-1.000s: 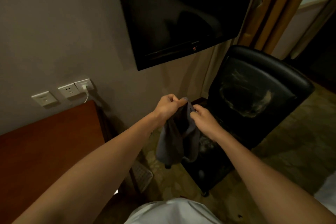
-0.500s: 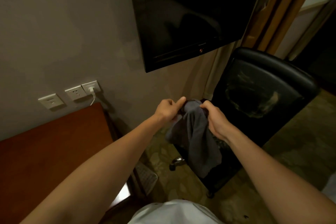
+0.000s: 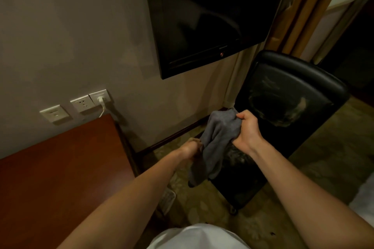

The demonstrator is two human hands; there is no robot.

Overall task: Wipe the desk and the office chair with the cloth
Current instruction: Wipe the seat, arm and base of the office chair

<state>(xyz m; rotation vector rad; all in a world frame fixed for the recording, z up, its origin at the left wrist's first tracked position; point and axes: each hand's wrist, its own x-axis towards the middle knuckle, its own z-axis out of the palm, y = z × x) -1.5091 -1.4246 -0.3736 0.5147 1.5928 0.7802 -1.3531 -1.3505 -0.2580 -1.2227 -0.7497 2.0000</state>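
Note:
A grey cloth (image 3: 214,143) hangs in the air between my hands, over the front of the black office chair (image 3: 293,95). My right hand (image 3: 245,130) grips its bunched upper part. Lower and to the left, my left hand (image 3: 192,149) holds the cloth's side edge; its fingers are blurred. The reddish-brown desk (image 3: 60,178) fills the lower left, against the wall. The chair's backrest shows pale smears.
A black television (image 3: 202,12) hangs on the wall above the chair. Wall sockets (image 3: 81,104) with a white plug sit just above the desk's back edge. Patterned carpet (image 3: 334,147) runs right of the chair. A wooden door frame (image 3: 303,6) stands behind.
My left hand has dropped down and left along the cloth while my right hand keeps the top, so the cloth now stretches between them. The view has shifted slightly.

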